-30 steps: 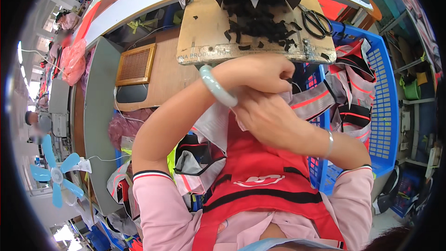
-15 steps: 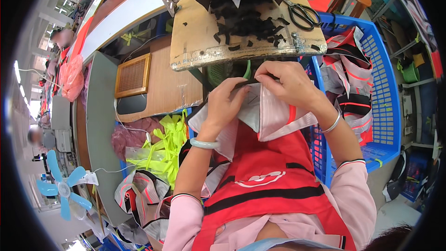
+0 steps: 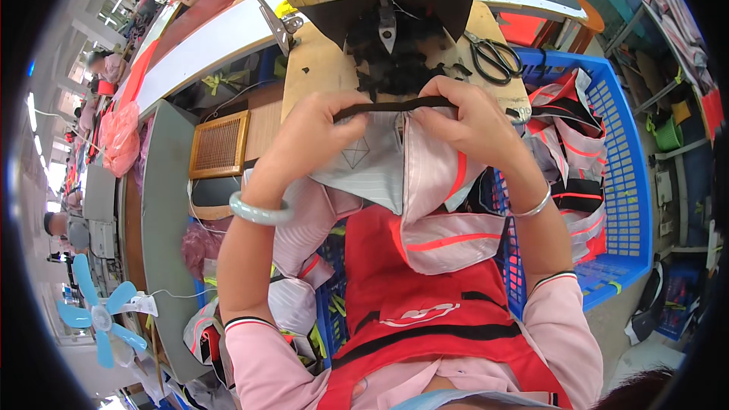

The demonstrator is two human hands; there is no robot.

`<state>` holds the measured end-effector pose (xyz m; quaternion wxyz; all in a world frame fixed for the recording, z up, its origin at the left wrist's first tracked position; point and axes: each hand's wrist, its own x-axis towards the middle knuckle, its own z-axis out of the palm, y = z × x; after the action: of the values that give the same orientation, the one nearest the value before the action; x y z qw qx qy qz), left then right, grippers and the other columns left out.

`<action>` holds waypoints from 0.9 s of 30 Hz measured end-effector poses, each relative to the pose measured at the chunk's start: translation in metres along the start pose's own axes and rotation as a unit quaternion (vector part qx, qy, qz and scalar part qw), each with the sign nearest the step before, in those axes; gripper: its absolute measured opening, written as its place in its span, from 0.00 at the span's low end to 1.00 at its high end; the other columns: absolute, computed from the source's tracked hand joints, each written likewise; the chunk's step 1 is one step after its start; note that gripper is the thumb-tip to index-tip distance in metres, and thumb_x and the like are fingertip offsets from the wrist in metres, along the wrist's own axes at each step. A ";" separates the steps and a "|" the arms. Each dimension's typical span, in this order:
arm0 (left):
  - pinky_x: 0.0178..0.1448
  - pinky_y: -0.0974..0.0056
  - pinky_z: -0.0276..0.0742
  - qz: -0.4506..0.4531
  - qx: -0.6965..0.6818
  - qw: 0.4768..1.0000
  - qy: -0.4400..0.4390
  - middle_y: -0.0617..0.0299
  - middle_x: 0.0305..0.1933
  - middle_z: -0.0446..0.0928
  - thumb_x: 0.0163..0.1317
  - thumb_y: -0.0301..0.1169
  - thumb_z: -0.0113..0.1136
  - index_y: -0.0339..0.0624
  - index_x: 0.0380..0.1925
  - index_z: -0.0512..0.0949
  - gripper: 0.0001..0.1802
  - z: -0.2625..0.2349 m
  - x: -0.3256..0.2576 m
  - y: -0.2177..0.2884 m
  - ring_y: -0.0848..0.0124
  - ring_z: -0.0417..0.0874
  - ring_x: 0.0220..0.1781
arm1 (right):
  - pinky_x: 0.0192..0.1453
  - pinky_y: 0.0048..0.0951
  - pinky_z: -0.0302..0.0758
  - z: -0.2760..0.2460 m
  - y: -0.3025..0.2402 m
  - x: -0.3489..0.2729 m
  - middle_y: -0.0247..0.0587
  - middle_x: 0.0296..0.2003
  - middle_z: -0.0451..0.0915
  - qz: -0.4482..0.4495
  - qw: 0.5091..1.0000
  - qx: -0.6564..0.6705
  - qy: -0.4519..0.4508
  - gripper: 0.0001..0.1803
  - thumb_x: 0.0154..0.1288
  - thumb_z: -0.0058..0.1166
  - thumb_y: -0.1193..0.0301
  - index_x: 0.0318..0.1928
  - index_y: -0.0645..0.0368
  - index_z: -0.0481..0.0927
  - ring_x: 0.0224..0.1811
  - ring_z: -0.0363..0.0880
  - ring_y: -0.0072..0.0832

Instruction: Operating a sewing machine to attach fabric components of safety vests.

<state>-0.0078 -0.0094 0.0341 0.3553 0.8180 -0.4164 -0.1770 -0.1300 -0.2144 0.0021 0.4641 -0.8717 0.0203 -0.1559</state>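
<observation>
My left hand [image 3: 307, 140] and my right hand [image 3: 471, 125] hold a pink-and-white striped garment piece [image 3: 414, 182] with orange trim in front of my chest. Between the two hands a short black strap [image 3: 395, 104] is stretched flat along the fabric's top edge, each hand pinching one end. A pale green bangle [image 3: 258, 210] is on my left wrist and a silver one [image 3: 531, 206] on my right. The garment hangs down over my red apron [image 3: 410, 296].
A wooden work board [image 3: 319, 68] carries a pile of black straps [image 3: 395, 61] and black scissors [image 3: 495, 57]. A blue plastic basket [image 3: 626, 182] of similar garments stands at my right. A woven tray [image 3: 220, 144], a blue fan [image 3: 99, 319] and other people are at the left.
Both hands have lifted the garment higher toward the board. The black strap is now pulled straight between them along the fabric edge; a second ago the hands were bunched together over the cloth.
</observation>
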 end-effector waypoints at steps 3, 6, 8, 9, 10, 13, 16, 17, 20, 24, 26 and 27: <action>0.37 0.72 0.71 -0.004 -0.023 0.999 -0.028 0.66 0.26 0.76 0.59 0.29 0.59 0.29 0.36 0.79 0.11 -0.008 0.020 -0.014 0.82 0.71 0.31 | 0.33 0.21 0.67 0.009 0.022 0.015 0.29 0.27 0.76 0.044 0.991 0.128 -0.022 0.11 0.61 0.57 0.69 0.39 0.65 0.79 0.30 0.68 0.13; 0.41 0.67 0.74 -0.015 -0.020 0.999 -0.047 0.57 0.27 0.80 0.59 0.34 0.60 0.29 0.40 0.80 0.17 -0.013 0.039 -0.026 0.75 0.77 0.32 | 0.41 0.25 0.74 0.010 0.031 0.028 0.35 0.30 0.80 0.088 0.981 0.172 -0.025 0.16 0.60 0.59 0.66 0.42 0.67 0.79 0.34 0.75 0.18; 0.42 0.67 0.74 -0.033 -0.035 0.997 -0.060 0.58 0.29 0.81 0.60 0.35 0.60 0.29 0.41 0.80 0.18 -0.014 0.051 -0.035 0.75 0.78 0.33 | 0.41 0.25 0.74 0.009 0.037 0.037 0.35 0.30 0.80 0.083 0.984 0.155 -0.024 0.16 0.61 0.58 0.66 0.42 0.67 0.79 0.34 0.75 0.18; 0.44 0.68 0.74 -0.050 -0.050 0.995 -0.073 0.59 0.31 0.81 0.60 0.37 0.61 0.29 0.42 0.80 0.19 -0.015 0.055 -0.037 0.76 0.78 0.35 | 0.41 0.25 0.74 0.009 0.039 0.041 0.35 0.30 0.80 0.077 0.987 0.139 -0.022 0.15 0.61 0.58 0.66 0.42 0.67 0.79 0.34 0.75 0.19; 0.44 0.68 0.74 -0.050 -0.051 0.995 -0.074 0.59 0.31 0.81 0.60 0.37 0.61 0.29 0.42 0.80 0.19 -0.016 0.058 -0.039 0.76 0.78 0.35 | 0.41 0.25 0.74 0.008 0.040 0.044 0.35 0.30 0.80 0.079 0.987 0.139 -0.022 0.15 0.61 0.58 0.66 0.42 0.67 0.79 0.34 0.75 0.19; 0.46 0.69 0.74 -0.071 -0.077 0.991 -0.081 0.60 0.34 0.82 0.62 0.38 0.61 0.29 0.44 0.80 0.20 -0.019 0.067 -0.044 0.77 0.78 0.38 | 0.39 0.19 0.69 0.008 0.042 0.054 0.27 0.31 0.76 0.093 0.984 0.144 -0.043 0.14 0.64 0.57 0.66 0.42 0.66 0.78 0.34 0.70 0.13; 0.47 0.73 0.72 -0.094 -0.074 0.988 -0.100 0.69 0.37 0.80 0.64 0.34 0.62 0.32 0.43 0.80 0.15 -0.021 0.078 -0.051 0.82 0.75 0.40 | 0.40 0.19 0.70 0.010 0.049 0.061 0.28 0.32 0.77 0.096 0.982 0.159 -0.041 0.15 0.64 0.57 0.65 0.43 0.66 0.79 0.35 0.71 0.14; 0.48 0.73 0.72 -0.107 -0.088 0.986 -0.098 0.69 0.38 0.80 0.64 0.34 0.62 0.32 0.44 0.80 0.15 -0.020 0.080 -0.052 0.82 0.75 0.40 | 0.41 0.19 0.70 0.010 0.051 0.063 0.29 0.33 0.77 0.098 0.980 0.170 -0.041 0.15 0.63 0.57 0.65 0.43 0.65 0.79 0.36 0.71 0.14; 0.49 0.73 0.73 -0.119 -0.110 0.983 -0.085 0.68 0.40 0.80 0.64 0.34 0.62 0.33 0.46 0.80 0.16 -0.020 0.084 -0.052 0.81 0.76 0.41 | 0.41 0.19 0.70 0.008 0.054 0.068 0.29 0.33 0.78 0.097 0.977 0.183 -0.044 0.15 0.63 0.57 0.65 0.43 0.65 0.79 0.36 0.72 0.15; 0.49 0.72 0.74 -0.116 -0.104 0.986 -0.064 0.67 0.41 0.81 0.63 0.34 0.63 0.32 0.48 0.79 0.17 -0.022 0.086 -0.056 0.80 0.78 0.42 | 0.42 0.23 0.73 0.006 0.052 0.073 0.33 0.31 0.80 0.094 0.976 0.194 -0.040 0.16 0.61 0.57 0.64 0.41 0.67 0.80 0.35 0.74 0.18; 0.49 0.72 0.75 -0.120 -0.105 0.986 -0.054 0.66 0.42 0.81 0.63 0.34 0.63 0.32 0.48 0.79 0.18 -0.021 0.088 -0.059 0.79 0.79 0.42 | 0.41 0.22 0.73 0.005 0.047 0.074 0.33 0.31 0.80 0.094 0.976 0.192 -0.032 0.16 0.61 0.57 0.65 0.41 0.66 0.80 0.34 0.75 0.17; 0.48 0.71 0.75 -0.120 -0.106 0.986 -0.045 0.66 0.42 0.81 0.63 0.34 0.63 0.32 0.49 0.79 0.18 -0.021 0.089 -0.059 0.79 0.79 0.42 | 0.40 0.22 0.74 0.003 0.046 0.073 0.33 0.31 0.80 0.093 0.978 0.188 -0.021 0.16 0.61 0.57 0.65 0.41 0.66 0.80 0.34 0.75 0.17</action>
<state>0.0901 -0.0487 0.0059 0.3973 0.8106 -0.3098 -0.2984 -0.0543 -0.2512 -0.0181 0.6321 -0.7666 0.0618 -0.0945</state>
